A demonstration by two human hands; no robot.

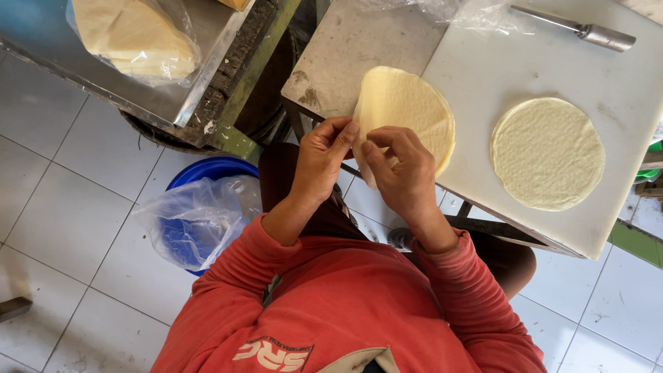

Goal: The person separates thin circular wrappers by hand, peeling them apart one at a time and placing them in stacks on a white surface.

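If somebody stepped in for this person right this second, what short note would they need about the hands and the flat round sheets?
Left hand: fingertips pinching the near edge of the stack of thin round wrappers.
Right hand: pinching the same edge beside it, as if peeling one sheet loose.
The stack overhangs the front edge of the white board.
Done: one single wrapper lies flat on the board, to the right, apart from the stack.
Left: the sheet at the fingers is not yet free; the stack remains.
Nearby: a metal tool at the board's far side, a bagged bundle of wrappers on the steel tray, far left.
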